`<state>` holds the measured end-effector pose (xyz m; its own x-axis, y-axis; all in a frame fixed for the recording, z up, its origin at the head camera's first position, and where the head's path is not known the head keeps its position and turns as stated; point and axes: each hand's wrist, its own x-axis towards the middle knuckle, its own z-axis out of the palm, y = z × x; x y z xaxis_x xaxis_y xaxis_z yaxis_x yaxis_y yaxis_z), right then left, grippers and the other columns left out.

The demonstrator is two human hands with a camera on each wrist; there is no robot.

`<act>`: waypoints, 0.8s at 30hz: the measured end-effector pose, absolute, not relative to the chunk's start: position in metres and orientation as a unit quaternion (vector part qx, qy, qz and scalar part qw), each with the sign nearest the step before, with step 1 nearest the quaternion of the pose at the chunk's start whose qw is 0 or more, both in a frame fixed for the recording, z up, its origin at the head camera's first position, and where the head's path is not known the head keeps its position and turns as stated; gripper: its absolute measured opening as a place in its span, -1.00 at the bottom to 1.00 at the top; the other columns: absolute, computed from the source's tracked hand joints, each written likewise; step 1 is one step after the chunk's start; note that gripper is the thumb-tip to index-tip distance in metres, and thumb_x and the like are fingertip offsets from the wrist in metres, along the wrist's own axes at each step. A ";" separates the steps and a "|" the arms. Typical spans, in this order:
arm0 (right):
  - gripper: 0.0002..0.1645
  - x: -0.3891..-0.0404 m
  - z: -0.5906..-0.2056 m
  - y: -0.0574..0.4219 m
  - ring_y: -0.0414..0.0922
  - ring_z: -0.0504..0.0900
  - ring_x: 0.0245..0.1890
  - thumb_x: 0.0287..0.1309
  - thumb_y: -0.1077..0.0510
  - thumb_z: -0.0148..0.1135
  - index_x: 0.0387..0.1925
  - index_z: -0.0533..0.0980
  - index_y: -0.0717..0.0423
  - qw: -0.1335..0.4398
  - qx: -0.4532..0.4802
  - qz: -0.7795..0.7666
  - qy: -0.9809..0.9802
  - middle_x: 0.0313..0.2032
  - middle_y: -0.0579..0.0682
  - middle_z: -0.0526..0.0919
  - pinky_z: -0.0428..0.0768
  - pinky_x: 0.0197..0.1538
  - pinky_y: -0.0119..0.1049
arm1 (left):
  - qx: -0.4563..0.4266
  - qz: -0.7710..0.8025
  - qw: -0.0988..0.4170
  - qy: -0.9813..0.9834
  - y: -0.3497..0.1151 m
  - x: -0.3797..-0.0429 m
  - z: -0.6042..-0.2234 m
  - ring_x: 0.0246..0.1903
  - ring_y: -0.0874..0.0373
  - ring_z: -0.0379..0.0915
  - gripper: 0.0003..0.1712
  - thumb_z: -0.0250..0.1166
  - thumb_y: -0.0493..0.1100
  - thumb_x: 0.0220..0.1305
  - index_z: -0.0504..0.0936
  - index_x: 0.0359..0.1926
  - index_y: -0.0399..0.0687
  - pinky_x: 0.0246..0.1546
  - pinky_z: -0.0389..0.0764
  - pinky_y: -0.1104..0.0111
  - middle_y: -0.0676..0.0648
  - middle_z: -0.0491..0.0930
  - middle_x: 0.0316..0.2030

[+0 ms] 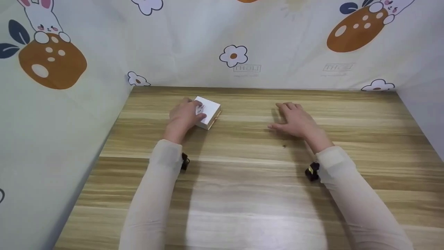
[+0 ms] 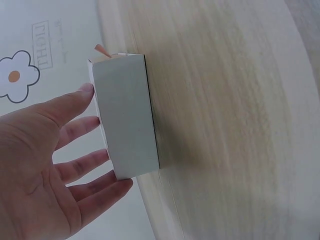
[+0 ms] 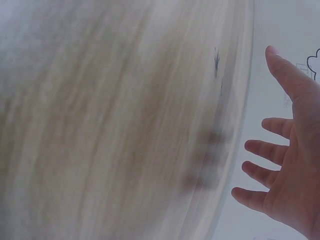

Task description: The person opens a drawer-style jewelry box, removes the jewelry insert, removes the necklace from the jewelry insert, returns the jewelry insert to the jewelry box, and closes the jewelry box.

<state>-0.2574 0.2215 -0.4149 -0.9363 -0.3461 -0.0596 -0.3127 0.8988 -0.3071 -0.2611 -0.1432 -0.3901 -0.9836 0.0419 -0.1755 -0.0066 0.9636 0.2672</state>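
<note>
So, left hand (image 1: 184, 114) on white box (image 1: 211, 108)

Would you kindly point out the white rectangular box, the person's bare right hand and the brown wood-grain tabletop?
White rectangular box (image 1: 210, 109): head view, on its top face.
Bare right hand (image 1: 296, 121): head view, on its back.
Brown wood-grain tabletop (image 1: 248, 170): head view, on a bare part between the forearms.
</note>
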 end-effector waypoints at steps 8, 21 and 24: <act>0.14 -0.258 -0.415 0.222 0.38 0.20 0.40 0.15 -0.44 0.22 0.50 0.13 0.18 0.059 -0.176 -0.142 0.972 0.42 0.33 0.25 0.25 0.43 0.27 | 0.010 0.150 0.091 0.984 -0.135 -0.258 -0.388 0.20 -0.18 0.45 -0.40 0.29 0.11 0.32 0.48 0.34 0.13 0.10 0.57 -0.03 -0.21 0.35 0.33; 0.13 -0.257 -0.414 0.217 0.35 0.21 0.41 0.13 -0.40 0.28 0.50 0.13 0.16 0.064 -0.170 -0.152 0.972 0.43 0.29 0.26 0.28 0.41 0.28 | 0.028 0.155 0.096 0.983 -0.123 -0.257 -0.386 0.18 -0.13 0.45 -0.45 0.29 0.03 0.34 0.51 0.32 0.07 0.12 0.58 0.01 -0.19 0.38 0.31; 0.13 -0.257 -0.414 0.216 0.34 0.21 0.41 0.13 -0.39 0.28 0.50 0.13 0.15 0.067 -0.170 -0.151 0.972 0.43 0.28 0.26 0.29 0.41 0.27 | 0.033 0.160 0.099 0.982 -0.119 -0.257 -0.386 0.19 -0.12 0.45 -0.46 0.28 0.00 0.35 0.52 0.31 0.03 0.16 0.56 0.02 -0.20 0.38 0.30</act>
